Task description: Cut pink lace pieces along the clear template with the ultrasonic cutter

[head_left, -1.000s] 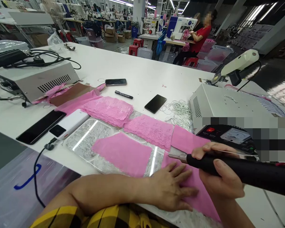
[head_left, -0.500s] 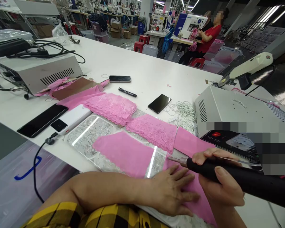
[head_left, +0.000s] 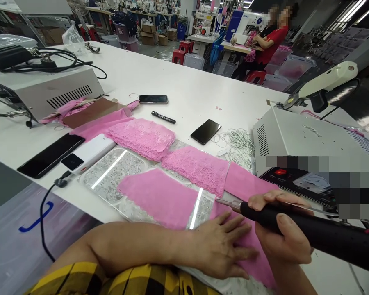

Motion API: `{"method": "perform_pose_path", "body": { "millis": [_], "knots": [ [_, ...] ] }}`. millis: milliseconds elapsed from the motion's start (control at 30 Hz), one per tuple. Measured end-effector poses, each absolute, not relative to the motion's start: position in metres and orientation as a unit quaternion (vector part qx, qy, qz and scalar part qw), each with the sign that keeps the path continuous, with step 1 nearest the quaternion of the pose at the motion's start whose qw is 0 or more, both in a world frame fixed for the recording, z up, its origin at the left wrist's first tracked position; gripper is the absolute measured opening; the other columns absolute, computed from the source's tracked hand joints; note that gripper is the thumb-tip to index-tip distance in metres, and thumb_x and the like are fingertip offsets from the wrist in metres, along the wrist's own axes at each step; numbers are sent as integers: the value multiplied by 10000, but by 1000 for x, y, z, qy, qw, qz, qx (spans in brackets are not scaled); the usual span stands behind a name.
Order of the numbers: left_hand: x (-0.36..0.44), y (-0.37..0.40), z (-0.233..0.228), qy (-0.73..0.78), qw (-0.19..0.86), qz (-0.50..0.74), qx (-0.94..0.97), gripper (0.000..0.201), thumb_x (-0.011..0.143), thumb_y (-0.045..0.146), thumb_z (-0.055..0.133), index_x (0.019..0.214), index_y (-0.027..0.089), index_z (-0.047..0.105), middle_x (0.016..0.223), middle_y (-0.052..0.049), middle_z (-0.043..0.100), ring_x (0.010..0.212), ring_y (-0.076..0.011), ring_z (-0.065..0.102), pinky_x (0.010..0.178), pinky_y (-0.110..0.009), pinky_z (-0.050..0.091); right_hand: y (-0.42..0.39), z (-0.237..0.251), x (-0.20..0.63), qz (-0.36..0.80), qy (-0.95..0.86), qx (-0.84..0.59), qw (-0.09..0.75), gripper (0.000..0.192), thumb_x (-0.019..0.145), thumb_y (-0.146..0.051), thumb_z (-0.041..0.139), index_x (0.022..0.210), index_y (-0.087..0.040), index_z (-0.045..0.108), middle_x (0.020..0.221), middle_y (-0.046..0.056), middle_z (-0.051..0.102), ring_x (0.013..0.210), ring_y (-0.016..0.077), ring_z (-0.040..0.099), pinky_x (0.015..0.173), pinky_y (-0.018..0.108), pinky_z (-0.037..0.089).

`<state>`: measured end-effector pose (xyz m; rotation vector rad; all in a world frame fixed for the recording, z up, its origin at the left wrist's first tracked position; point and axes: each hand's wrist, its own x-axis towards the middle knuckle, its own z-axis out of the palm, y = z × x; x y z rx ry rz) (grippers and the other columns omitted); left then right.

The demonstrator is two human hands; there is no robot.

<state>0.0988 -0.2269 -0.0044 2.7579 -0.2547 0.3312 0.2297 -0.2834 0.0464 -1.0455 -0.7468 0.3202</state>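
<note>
**Q:** White surface everywhere, is that the worktop?

**A:** Yes. White worktop (head_left: 178, 88), long and wide, running from the near edge away to a far corner. Two grey metal boxes stand on it: one box (head_left: 44, 92) at the left edge with cables on top, a second box (head_left: 298, 137) at the right, with a red light and a dial on its near face.

**Q:** What lies between them?

**A:** At the near edge a clear, scratched plate (head_left: 110, 174) lies flat. Pink cloth (head_left: 160, 196) rests on its middle. Two lace stacks (head_left: 141, 137) sit along its far side. Left of the plate are a white power bank (head_left: 87, 153) and a dark phone (head_left: 49, 155); two more phones and a marker (head_left: 163, 117) lie further in, and a heap of white loops (head_left: 236, 143) touches the second box.

**Q:** And the hands?

**A:** The left hand (head_left: 217, 248) lies flat, fingers spread, pressing a pink piece (head_left: 258, 262) on the plate's right end at the near edge; it grips nothing. The right hand (head_left: 284, 231) is wrapped around a black tool (head_left: 326, 237), thumb on top. The tool's thin metal tip points left, just above the pink piece beside the left fingertips; I cannot tell if it touches.

**Q:** Anyone else?

**A:** A person in red (head_left: 269, 43) sits at a sewing machine beyond the far edge.
</note>
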Motion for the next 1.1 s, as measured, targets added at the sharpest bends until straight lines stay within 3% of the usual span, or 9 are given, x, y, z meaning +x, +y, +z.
{"method": "perform_pose_path", "body": {
  "millis": [200, 700, 1100],
  "knots": [
    [97, -227, -2, -90, 178, 113, 973, 576, 892, 614, 575, 1350, 264, 592, 1498, -169, 417, 1388, -331, 412, 1167, -454, 272, -283, 47, 232, 135, -339, -486, 794, 190, 673, -238, 635, 860, -209, 635, 800, -11, 582, 579, 142, 577, 571, 380, 525],
    [99, -227, -5, -97, 176, 121, 972, 583, 881, 630, 580, 1323, 250, 606, 1431, -148, 493, 1386, -322, 409, 1166, -461, 261, -280, 48, 231, 114, -386, -489, 774, 99, 733, -224, 639, 817, -204, 590, 800, -5, 585, 599, 136, 586, 587, 364, 544],
    [97, -226, -4, -95, 164, 114, 975, 561, 939, 594, 508, 1372, 241, 562, 1465, -157, 474, 1399, -335, 404, 1166, -501, 256, -278, 46, 231, 98, -372, -488, 784, 112, 733, -226, 626, 838, -207, 592, 804, -9, 580, 590, 132, 586, 591, 355, 534]
  ]
}}
